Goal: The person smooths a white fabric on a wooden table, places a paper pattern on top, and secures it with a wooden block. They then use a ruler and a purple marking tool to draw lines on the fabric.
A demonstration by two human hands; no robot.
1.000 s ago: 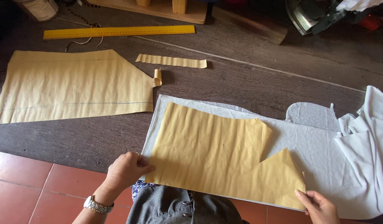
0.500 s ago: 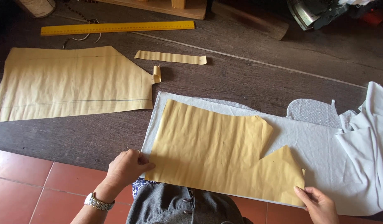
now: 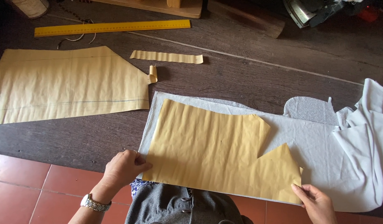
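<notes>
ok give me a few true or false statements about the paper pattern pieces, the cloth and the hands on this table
1. The left hand touches the near left corner of the notched paper pattern. True.
2. That pattern lies straight on the bare dark table. False: it lies on the pale grey fabric.
3. The right hand is at the pattern's near right corner. True.
4. The yellow ruler lies across the fabric. False: it lies at the far side of the table, apart from the fabric.
5. A second, larger paper piece lies to the left on the table. True.
6. The narrow paper strip is held in the fingers. False: it lies loose on the table, beyond both hands.
</notes>
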